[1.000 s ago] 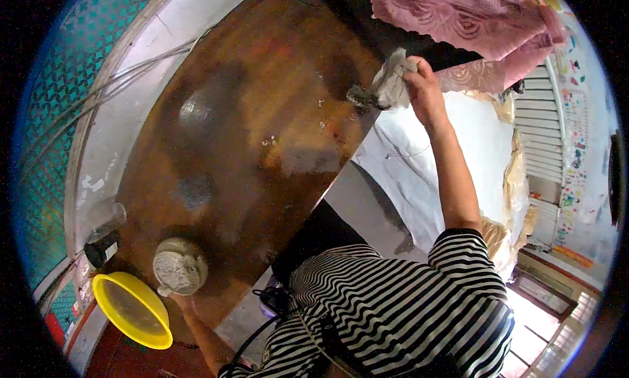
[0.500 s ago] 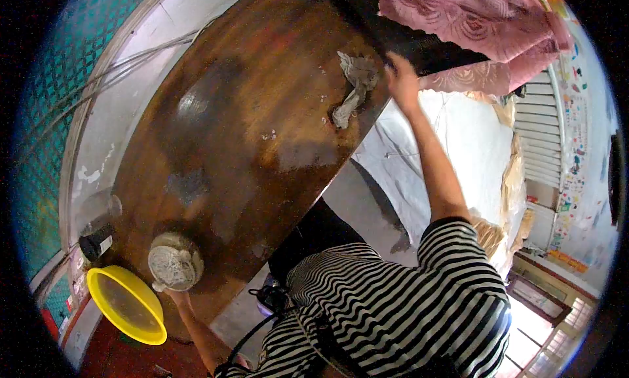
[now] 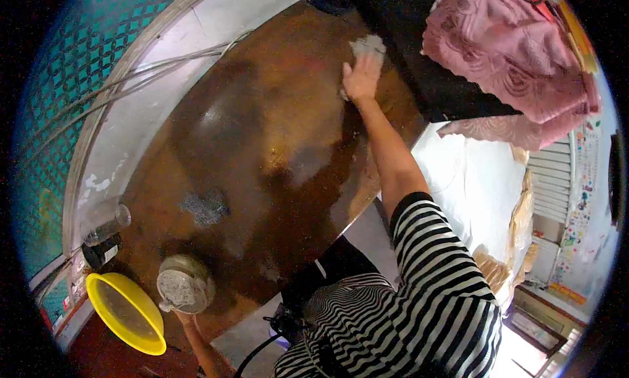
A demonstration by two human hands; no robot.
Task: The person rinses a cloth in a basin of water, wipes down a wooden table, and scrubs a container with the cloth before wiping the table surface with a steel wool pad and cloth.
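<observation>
My right hand [image 3: 362, 80] lies flat on a crumpled greyish cloth [image 3: 371, 45] near the far end of the brown wooden tabletop [image 3: 275, 116]. Its fingers are stretched out over the cloth, with parts of it showing beyond the fingertips and beside the thumb. At the lower left, my left hand [image 3: 188, 319] is closed at the near side of a round greyish pot [image 3: 187, 289] with a pale, mottled top. The pot hides most of those fingers.
A yellow basin [image 3: 105, 299] stands beside the pot, with a clear jar [image 3: 108, 224] and a black container [image 3: 101, 250] behind it. Wet-looking dark patches mark the tabletop. Pink patterned fabric [image 3: 498, 57] lies over something black at upper right. Cables [image 3: 151, 67] run along the wall.
My right hand has gone from the table's edge onto the cloth, which now sits bunched under it, farther from the edge. My left hand stays by the pot. The view has shifted slightly.
</observation>
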